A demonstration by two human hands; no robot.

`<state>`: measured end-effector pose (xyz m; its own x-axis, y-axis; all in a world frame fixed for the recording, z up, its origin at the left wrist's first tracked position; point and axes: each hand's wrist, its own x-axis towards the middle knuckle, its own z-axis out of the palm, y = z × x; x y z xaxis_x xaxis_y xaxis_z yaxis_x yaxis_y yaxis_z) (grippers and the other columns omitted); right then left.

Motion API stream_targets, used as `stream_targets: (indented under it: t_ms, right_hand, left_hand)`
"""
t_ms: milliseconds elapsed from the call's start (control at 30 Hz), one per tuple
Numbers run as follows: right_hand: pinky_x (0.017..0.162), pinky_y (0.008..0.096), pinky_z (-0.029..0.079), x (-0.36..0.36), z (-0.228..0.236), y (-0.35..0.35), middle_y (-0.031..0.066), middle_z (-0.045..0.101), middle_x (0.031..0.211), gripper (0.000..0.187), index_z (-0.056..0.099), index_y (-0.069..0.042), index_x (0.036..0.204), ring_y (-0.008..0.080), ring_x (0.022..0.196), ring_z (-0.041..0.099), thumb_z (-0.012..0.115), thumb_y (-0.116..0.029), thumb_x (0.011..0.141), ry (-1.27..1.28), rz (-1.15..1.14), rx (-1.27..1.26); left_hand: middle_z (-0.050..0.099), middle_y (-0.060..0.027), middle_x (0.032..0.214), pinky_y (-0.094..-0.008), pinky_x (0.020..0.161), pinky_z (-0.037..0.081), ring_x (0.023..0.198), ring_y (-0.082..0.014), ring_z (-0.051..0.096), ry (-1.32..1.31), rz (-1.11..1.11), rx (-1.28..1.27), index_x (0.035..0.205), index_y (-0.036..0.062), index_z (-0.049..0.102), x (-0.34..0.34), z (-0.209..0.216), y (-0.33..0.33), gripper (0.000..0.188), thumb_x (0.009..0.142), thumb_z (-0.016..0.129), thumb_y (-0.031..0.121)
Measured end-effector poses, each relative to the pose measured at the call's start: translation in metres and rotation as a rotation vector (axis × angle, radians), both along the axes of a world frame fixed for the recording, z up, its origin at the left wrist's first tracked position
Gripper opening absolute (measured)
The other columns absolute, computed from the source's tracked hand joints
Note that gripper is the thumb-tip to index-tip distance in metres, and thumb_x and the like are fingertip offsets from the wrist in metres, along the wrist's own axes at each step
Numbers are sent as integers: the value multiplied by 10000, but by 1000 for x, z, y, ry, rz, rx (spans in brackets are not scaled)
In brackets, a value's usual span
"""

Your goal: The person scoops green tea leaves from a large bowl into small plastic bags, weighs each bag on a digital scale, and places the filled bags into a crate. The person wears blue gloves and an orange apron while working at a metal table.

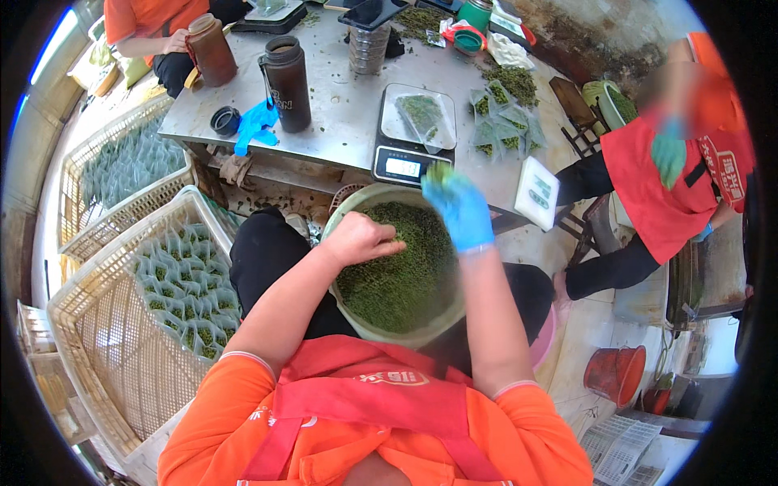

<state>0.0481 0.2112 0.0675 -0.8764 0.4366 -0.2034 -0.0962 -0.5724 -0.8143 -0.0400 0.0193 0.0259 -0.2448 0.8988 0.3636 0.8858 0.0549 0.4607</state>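
Note:
A pale round basin [334,285] filled with small green peppercorns [393,283] sits between my knees. Over its left side is my bare left hand [365,240], its fingers curled and pressed together; what is in them, if anything, is hidden. My right hand [459,209], in a blue glove, is raised over the basin's far right rim. Its fingers are closed on a blurred bit of green peppercorns, close to the scale's front corner. On the digital scale [403,154] lies a see-through bag [423,115] with green contents.
Several filled bags [506,121] lie on the metal table [340,105], along with a dark bottle [286,85] and a blue glove [257,127]. Crates [105,356] of bags stand at left. A co-worker in a red apron [656,178] is at right; another person is at far left.

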Motion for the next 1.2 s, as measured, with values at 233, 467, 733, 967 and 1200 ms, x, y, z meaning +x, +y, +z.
stream_targets:
  t_ms: [233, 467, 733, 967, 1200]
  right_hand:
    - [637, 271, 530, 9, -14, -6, 126, 635, 1017, 289, 530, 9, 1167, 189, 739, 644, 496, -73, 892, -225, -96, 296]
    - [645, 274, 508, -1, -18, -9, 113, 609, 1118, 311, 552, -43, 1196, 152, 700, 623, 526, -84, 889, -76, -235, 956]
    - [699, 424, 506, -72, 2, 18, 124, 530, 1230, 281, 560, -94, 1064, 348, 878, 605, 487, -291, 877, -379, -56, 1900]
    - [624, 425, 495, -82, 58, -35, 100, 592, 1066, 178, 611, -114, 955, 319, 778, 597, 534, -231, 845, -299, 213, 2120]
    - [630, 395, 495, -76, 35, -78, 97, 600, 1001, 214, 607, -92, 933, 288, 778, 613, 610, -193, 744, -227, 338, 2109]
  left_hand:
    - [504, -91, 490, -397, 458, 431, 479, -285, 546, 58, 120, 215, 571, 107, 511, -12, 9, -4, 326, 801, 633, 301]
    - [617, -41, 638, -290, 517, 472, 550, -153, 601, -150, 572, 413, 900, 85, 602, -64, 26, -6, 149, 807, 655, 188]
    - [660, -61, 719, -315, 598, 500, 661, -192, 659, -243, 707, 228, 910, 129, 624, -72, 22, -5, 137, 811, 633, 223]
    - [636, -89, 1016, -405, 894, 430, 966, -231, 602, 245, 804, 321, 1113, 116, 524, -64, 21, 10, 433, 727, 691, 218]
    - [626, -133, 743, -423, 572, 480, 668, -328, 618, -85, 762, 79, 1169, 131, 478, -57, 0, 2, 565, 645, 677, 210]
